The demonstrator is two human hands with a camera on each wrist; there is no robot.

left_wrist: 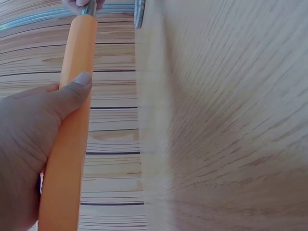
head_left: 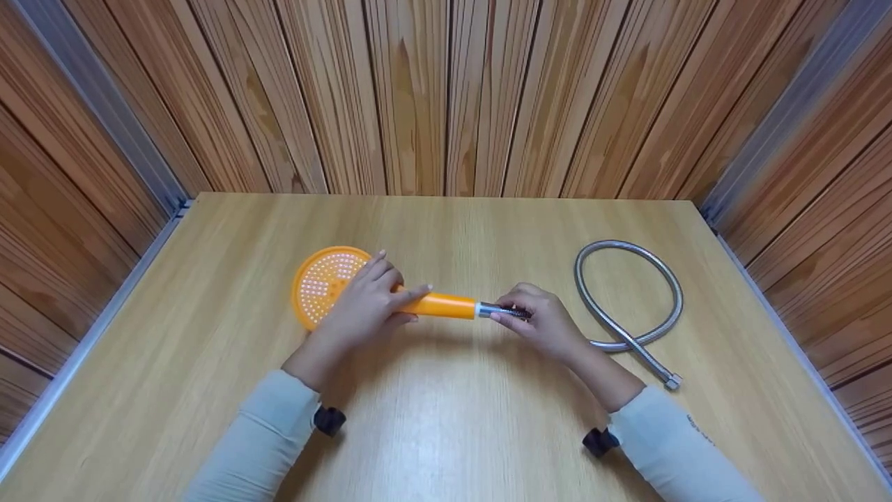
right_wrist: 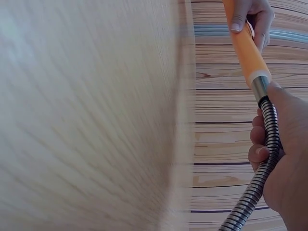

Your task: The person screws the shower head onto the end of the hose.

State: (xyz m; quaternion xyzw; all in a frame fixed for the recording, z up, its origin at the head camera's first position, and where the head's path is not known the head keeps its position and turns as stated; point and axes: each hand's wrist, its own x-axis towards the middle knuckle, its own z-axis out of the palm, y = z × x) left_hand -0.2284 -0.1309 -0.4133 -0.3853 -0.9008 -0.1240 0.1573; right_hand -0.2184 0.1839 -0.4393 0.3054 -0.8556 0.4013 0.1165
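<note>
An orange shower head [head_left: 446,305] with a round, dotted spray face lies across the middle of the head view, face up. My left hand [head_left: 369,296] grips its handle close to the round head, thumb along the handle. At the handle's other end, my right hand [head_left: 543,322] pinches the smooth metal fitting [right_wrist: 260,86] of a ribbed metal hose [right_wrist: 248,197]. The fitting meets the pale collar of the handle. In the right wrist view the hose runs down through the right palm, with fingers curled around it.
The rest of the metal hose [head_left: 679,300] lies in a loop at the right of the wooden table [head_left: 446,432], its free end carrying a hex nut [head_left: 672,381]. Wood-plank walls [head_left: 418,97] rise at the back and both sides, with metal rails [head_left: 90,348] along the edges.
</note>
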